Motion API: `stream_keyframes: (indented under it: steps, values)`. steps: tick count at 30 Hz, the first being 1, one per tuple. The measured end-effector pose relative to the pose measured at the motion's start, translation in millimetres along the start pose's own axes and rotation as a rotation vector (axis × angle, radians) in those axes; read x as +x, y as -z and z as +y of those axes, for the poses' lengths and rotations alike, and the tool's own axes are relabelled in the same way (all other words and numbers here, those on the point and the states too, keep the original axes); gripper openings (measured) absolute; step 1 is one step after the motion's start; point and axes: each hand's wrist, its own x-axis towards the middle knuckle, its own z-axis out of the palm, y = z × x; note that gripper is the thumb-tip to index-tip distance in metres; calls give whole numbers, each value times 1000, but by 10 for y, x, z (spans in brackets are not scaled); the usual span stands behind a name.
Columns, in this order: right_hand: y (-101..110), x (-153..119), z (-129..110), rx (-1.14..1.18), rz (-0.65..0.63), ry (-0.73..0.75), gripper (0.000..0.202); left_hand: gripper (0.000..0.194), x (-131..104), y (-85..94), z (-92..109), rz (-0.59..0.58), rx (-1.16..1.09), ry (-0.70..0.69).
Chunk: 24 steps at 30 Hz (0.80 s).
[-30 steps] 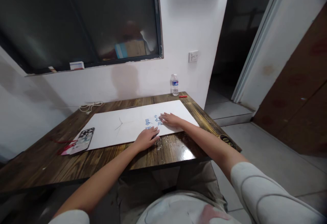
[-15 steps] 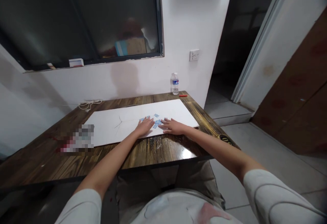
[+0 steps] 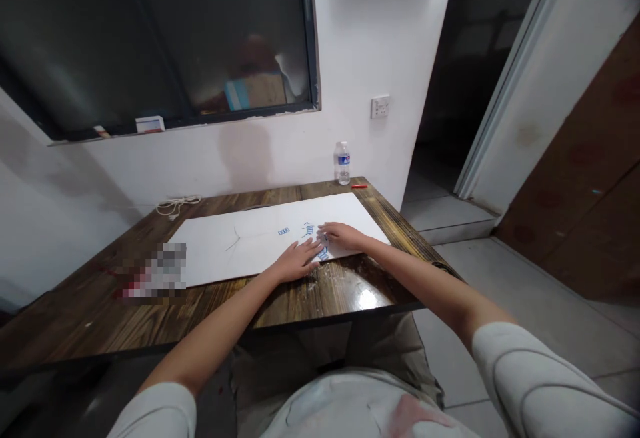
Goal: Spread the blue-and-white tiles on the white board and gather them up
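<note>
Several small flat blue-and-white pieces point(image 3: 309, 230) lie on a white board point(image 3: 210, 241); their exact kind is too small to make out. Flat near the board's front edge rests my left hand point(image 3: 296, 262), fingers stretched toward the pieces and touching some of them. My right hand point(image 3: 343, 236) lies beside it, palm down with its fingers extended over the right part of the group. One blue-and-white piece point(image 3: 283, 231) sits apart to the left, and another point(image 3: 323, 253) shows between the hands. Pieces under the palms are hidden.
The board lies on a dark wooden table point(image 3: 280, 308). At the back stand a plastic bottle point(image 3: 343, 165) and a red pen-like stick point(image 3: 359, 186). A white cable point(image 3: 177, 205) is coiled at the back left; a blurred-out item point(image 3: 160, 271) is at left.
My left hand has slid right, nearer my right hand. The pieces have shifted and bunched up around the fingers, with one left apart on the left.
</note>
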Motion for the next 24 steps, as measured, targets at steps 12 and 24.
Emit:
stream_keyframes:
  steps: [12, 24]
  values:
    - [32, -262, -247, 86, -94, 293, 41, 68, -72, -6, -513, 21, 46, 433]
    - [85, -394, -249, 109, -2, 72, 44, 58, 548, 52, -296, -5, -129, 122]
